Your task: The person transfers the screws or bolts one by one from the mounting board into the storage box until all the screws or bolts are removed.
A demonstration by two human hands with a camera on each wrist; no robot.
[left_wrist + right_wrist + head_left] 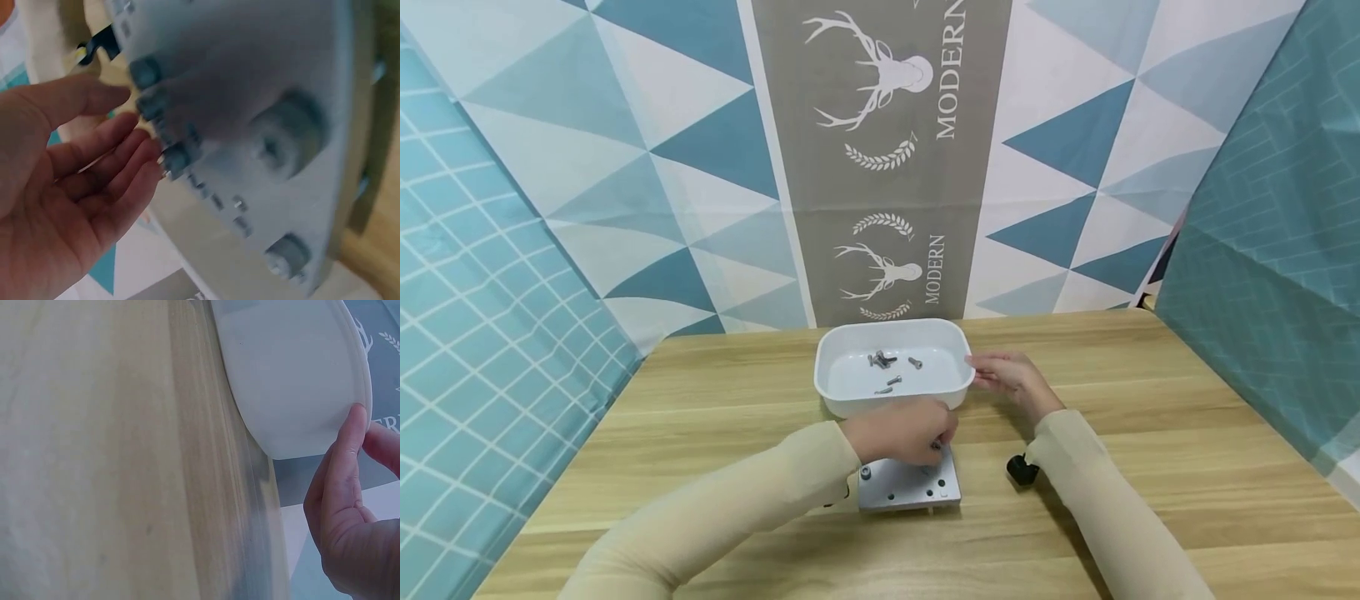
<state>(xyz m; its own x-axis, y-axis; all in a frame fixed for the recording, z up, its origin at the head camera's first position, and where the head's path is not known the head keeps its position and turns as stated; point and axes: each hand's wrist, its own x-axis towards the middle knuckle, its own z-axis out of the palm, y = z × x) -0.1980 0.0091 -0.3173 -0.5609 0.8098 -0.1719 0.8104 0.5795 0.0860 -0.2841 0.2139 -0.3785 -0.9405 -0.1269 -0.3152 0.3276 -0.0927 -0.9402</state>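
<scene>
A grey metal plate (910, 487) with holes lies on the table in front of a white plastic tray (829, 367). Several socket-head bolts stand in the plate, among them a large bolt (284, 137) and a smaller bolt (287, 255). My left hand (901, 429) is over the plate's far part. In the left wrist view its fingers are loosely bent beside a bolt (177, 157), with a gap between thumb and forefinger; whether a fingertip touches the bolt is unclear. My right hand (353, 506) pinches the tray's right rim between thumb and fingers.
Several loose screws (882, 360) lie inside the tray. Beneath the right sleeve, a small black object (1021, 471) shows near the wrist. A patterned cloth (880, 183) hangs behind the wooden table (737, 383), with blue cloths at both sides.
</scene>
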